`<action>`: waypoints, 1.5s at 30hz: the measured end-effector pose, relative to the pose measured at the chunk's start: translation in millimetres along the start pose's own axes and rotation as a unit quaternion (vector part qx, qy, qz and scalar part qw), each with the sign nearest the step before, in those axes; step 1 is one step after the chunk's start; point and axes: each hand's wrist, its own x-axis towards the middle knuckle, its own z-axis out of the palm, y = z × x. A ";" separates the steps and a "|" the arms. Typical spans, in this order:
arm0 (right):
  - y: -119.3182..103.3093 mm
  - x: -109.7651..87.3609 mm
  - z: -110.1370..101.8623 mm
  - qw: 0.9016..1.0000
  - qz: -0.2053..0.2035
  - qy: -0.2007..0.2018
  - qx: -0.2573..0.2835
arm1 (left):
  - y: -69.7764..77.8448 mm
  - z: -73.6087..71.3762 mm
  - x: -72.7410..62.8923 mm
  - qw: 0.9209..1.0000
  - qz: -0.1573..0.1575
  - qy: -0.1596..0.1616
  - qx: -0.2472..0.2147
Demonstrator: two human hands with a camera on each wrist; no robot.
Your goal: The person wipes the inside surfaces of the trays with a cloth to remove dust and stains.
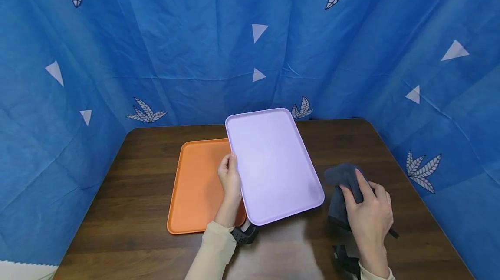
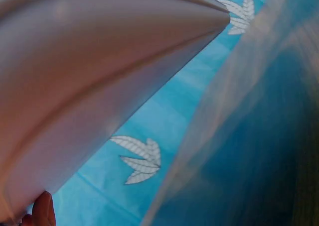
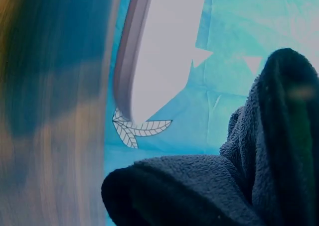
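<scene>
A lavender rectangular tray (image 1: pixel 275 165) is held up off the table, tilted, by my left hand (image 1: pixel 229 178), whose thumb lies over its left rim. The left wrist view shows the underside of this tray (image 2: pixel 99 61) with a fingertip at its edge. To the right, my right hand (image 1: pixel 369 210) grips a bunched dark grey cloth (image 1: pixel 343 176), which hangs in folds. Close up in the right wrist view, the fuzzy cloth (image 3: pixel 189 181) is apart from the lavender tray. An orange tray (image 1: pixel 199 184) lies flat on the table, partly covered by the left hand and lavender tray.
The dark wooden table (image 1: pixel 136 193) has rounded far corners. A blue curtain (image 1: pixel 187 45) with leaf and triangle prints surrounds its back and sides. Dark wrist straps (image 1: pixel 245 233) with camera mounts sit on both wrists.
</scene>
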 end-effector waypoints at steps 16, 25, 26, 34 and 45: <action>-6.0 -5.6 7.2 0.999 0.004 0.003 0.037 | -46.6 37.5 -4.1 0.997 -0.008 -0.009 0.074; -3.3 -7.2 10.3 0.999 -0.007 0.004 0.040 | -62.9 46.5 -4.2 0.995 -0.017 -0.021 0.098; -3.5 -7.3 10.6 0.999 -0.008 0.003 0.041 | -64.5 46.8 -4.4 0.994 -0.023 -0.020 0.103; -5.2 -8.6 12.7 0.999 -0.005 -0.003 0.041 | -72.0 45.2 -6.8 0.990 -0.083 -0.061 0.100; -4.0 -11.8 15.6 0.999 -0.009 -0.010 0.039 | -72.4 43.6 -0.5 0.982 -0.118 -0.120 0.080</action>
